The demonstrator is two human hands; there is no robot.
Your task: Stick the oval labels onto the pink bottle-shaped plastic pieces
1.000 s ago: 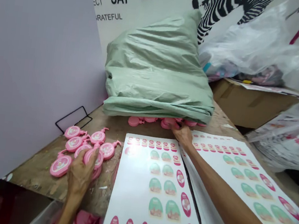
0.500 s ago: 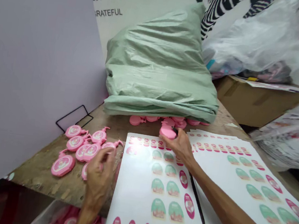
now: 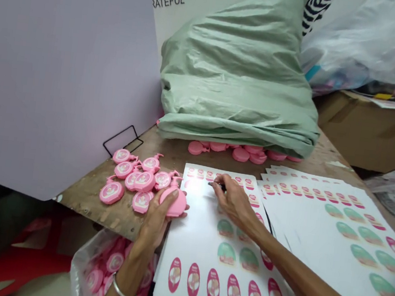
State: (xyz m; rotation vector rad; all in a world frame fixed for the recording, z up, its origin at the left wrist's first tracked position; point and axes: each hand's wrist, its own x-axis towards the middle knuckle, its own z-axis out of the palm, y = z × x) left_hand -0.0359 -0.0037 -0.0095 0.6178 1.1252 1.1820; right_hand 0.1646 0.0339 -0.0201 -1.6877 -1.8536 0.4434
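Observation:
My left hand [image 3: 154, 222] is closed around a plain pink toy pump bottle [image 3: 175, 205], round and flat, its spout pointing away from me. It is over the left edge of a white sticker sheet [image 3: 195, 239]. My right hand [image 3: 236, 201] pinches a small dark pointed tool [image 3: 211, 184], its kind unclear, with the tip at the sheet's upper part, near a round sticker washed out by glare. Green and pink oval stickers show lower down. Left of the sheet lie several pink bottles [image 3: 112, 192] with round labels on them.
A large green sack [image 3: 241, 86] stands at the back, with pink bottles [image 3: 242, 154] under its front edge. More sticker sheets [image 3: 293, 217] lie to the right. A bag of pink pieces [image 3: 78, 268] hangs below the table edge. A black wire stand [image 3: 122, 139] and a cardboard box [image 3: 368, 133] flank the sack.
The pink bottle has passed from my right hand into my left. My right hand has come down toward the sheet's upper left with the dark tool. The view has shifted left and down.

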